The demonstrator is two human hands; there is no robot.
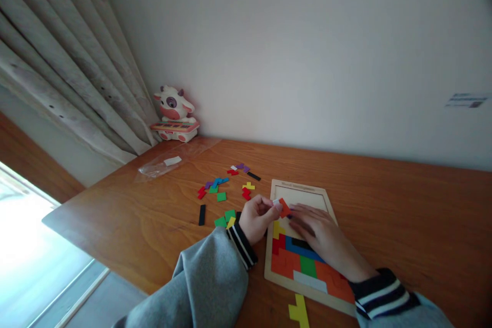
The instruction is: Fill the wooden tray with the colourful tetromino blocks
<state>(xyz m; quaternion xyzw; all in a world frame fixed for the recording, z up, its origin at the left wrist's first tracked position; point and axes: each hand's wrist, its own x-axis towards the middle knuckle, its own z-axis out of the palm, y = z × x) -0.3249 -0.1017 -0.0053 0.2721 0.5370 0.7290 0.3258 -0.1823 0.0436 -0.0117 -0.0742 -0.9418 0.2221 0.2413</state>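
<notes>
Between the thumb and fingers of my left hand (257, 219) is an orange puzzle piece (284, 208), with a bit of white showing beside it. My right hand (317, 230) reaches over the board with fingers stretched out, fingertips at the piece's right edge; I cannot tell whether they grip it. Both hands are above a wooden puzzle board (269, 261). Its lower part is filled with coloured block pieces, among them a green piece (308, 266) and a white piece (309, 281). The upper part shows bare wood. My right hand hides some of the board.
Several loose pieces lie left of the board, including a black strip (202, 214) and a green square (221, 197). A yellow piece (299, 311) lies below the board. Farther back are a clear plastic bag (157, 168) and a cow toy (175, 115) against the wall.
</notes>
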